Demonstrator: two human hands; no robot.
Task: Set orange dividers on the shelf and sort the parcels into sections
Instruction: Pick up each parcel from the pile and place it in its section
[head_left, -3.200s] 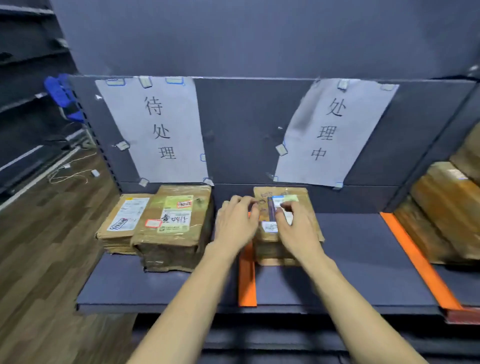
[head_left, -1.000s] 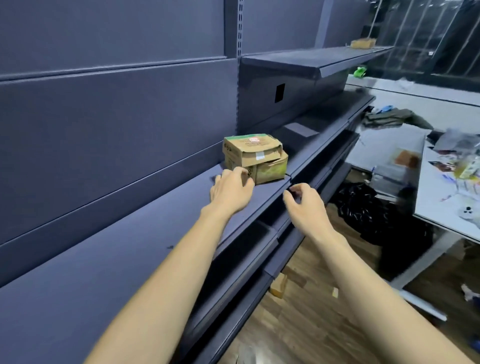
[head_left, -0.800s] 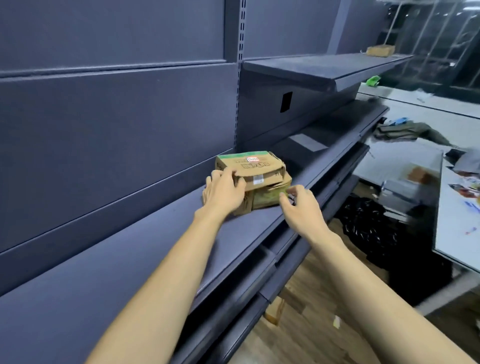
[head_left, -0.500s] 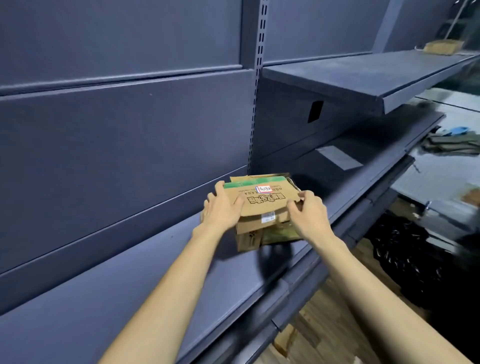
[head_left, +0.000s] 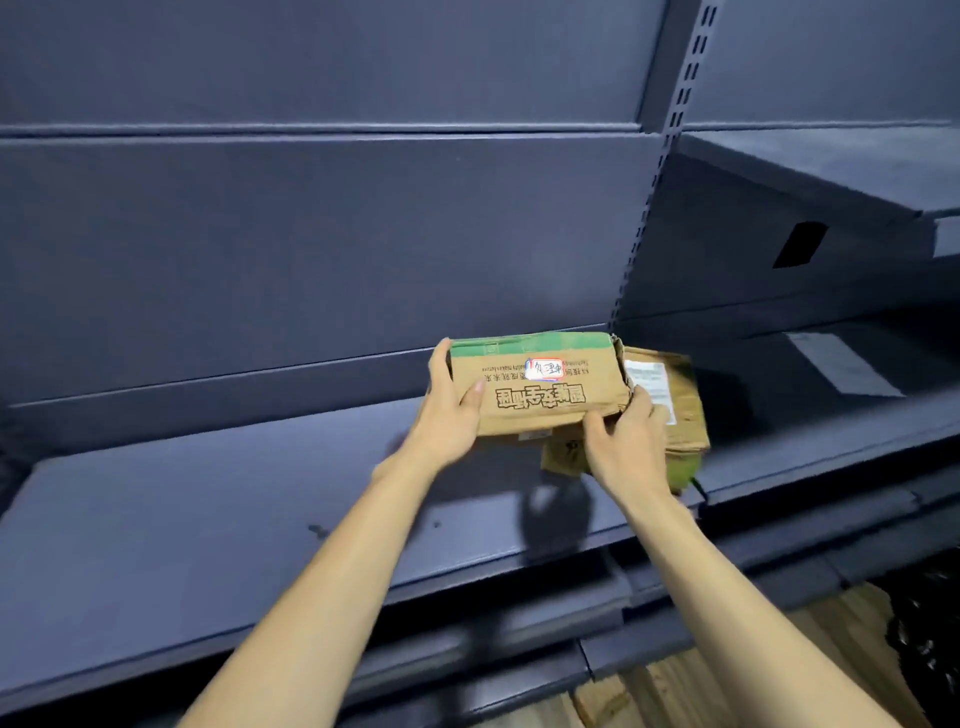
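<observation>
A flat cardboard parcel with a green top strip (head_left: 540, 384) and a small red-edged sticker is held tilted above the dark shelf (head_left: 208, 519). My left hand (head_left: 449, 415) grips its left end and my right hand (head_left: 626, 441) grips its lower right corner. Under and behind it a second brown parcel (head_left: 670, 410) with a white label lies on the shelf, partly hidden by the lifted parcel and my right hand. No orange divider is in view.
A slotted upright post (head_left: 660, 171) splits the shelving into two bays. A higher shelf (head_left: 831, 166) juts out at the right. Lower shelves (head_left: 519, 649) run below, with wooden floor (head_left: 727, 691) at the bottom right.
I turned from the labelled shelf with orange dividers to another bay. Both hands reached the stacked parcels, closed on the top one and lifted it off to the left.
</observation>
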